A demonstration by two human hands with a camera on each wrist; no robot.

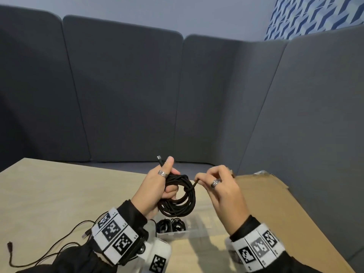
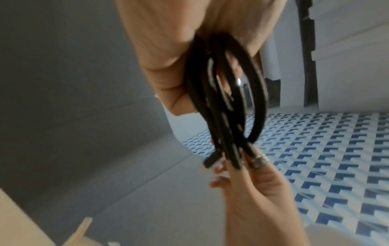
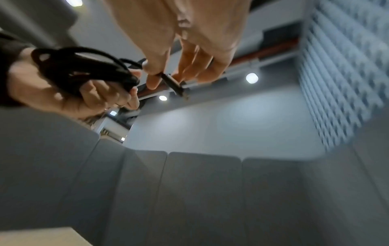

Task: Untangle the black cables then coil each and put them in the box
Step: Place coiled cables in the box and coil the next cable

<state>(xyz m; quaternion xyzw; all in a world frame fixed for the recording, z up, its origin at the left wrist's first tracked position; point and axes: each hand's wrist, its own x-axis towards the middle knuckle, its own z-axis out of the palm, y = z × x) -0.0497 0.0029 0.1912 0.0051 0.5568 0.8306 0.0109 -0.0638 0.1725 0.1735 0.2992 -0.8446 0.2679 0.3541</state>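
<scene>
A black cable wound into a coil (image 1: 178, 196) hangs in the air above the table, gripped by my left hand (image 1: 159, 186), whose fingers curl through the loops. One plug end (image 1: 160, 159) sticks up beside the left thumb. My right hand (image 1: 214, 184) pinches the cable's other end (image 3: 171, 82) just right of the coil, where the tail wraps around the loops. The coil (image 2: 227, 99) fills the left wrist view, blurred. Below the hands stands a clear plastic box (image 1: 195, 229) holding two coiled black cables (image 1: 171, 225).
A thin loose black cable (image 1: 39, 251) with a plug lies on the wooden table (image 1: 59, 194) at the lower left. Flat brown cardboard (image 1: 275, 203) covers the table's right side. Grey padded panels (image 1: 128, 95) surround the table.
</scene>
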